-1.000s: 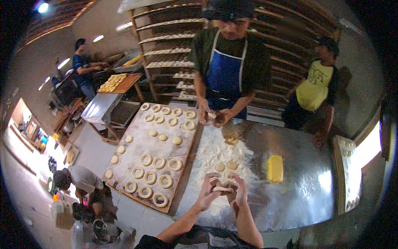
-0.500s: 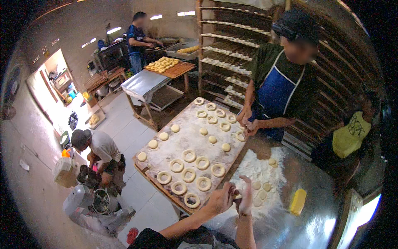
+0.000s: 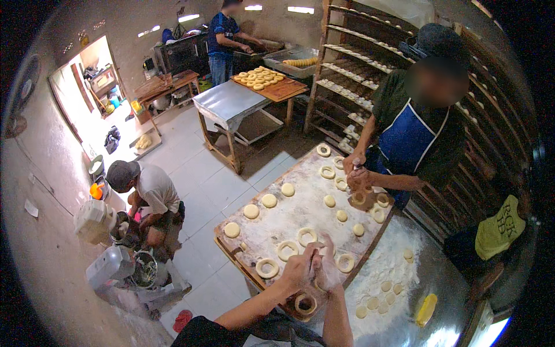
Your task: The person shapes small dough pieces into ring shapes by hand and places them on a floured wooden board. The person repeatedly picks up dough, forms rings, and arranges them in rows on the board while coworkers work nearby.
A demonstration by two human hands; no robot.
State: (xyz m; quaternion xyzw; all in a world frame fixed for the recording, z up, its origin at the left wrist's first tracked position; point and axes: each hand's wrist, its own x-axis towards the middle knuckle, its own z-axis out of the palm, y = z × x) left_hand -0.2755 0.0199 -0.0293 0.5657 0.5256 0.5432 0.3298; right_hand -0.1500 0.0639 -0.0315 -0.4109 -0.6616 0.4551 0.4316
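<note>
My left hand [image 3: 299, 273] and my right hand [image 3: 328, 272] are pressed close together above the near part of a floured wooden board [image 3: 277, 228]. Their fingers are curled around a piece of dough, now mostly hidden between them. Below and around my hands lie several dough rings, among them one at the near corner [image 3: 305, 303] and one to the left [image 3: 267, 268]. Flat dough rounds [image 3: 251, 211] form a row along the board's left side. Across the board, a co-worker in a blue apron [image 3: 406, 137] works with both hands [image 3: 358, 172] over more rings.
Floured metal table [image 3: 399, 315] at right holds small dough pieces [image 3: 383, 305] and a yellow block [image 3: 426, 310]. A tray rack [image 3: 347, 70] stands behind the co-worker. Another person crouches by mixers [image 3: 108, 274] at left; one stands at the back near a side table [image 3: 231, 104].
My hands have moved leftward from over the floured metal table to over the board's near rings, still together. My view has turned left. The co-worker's hands stay over the board's far side.
</note>
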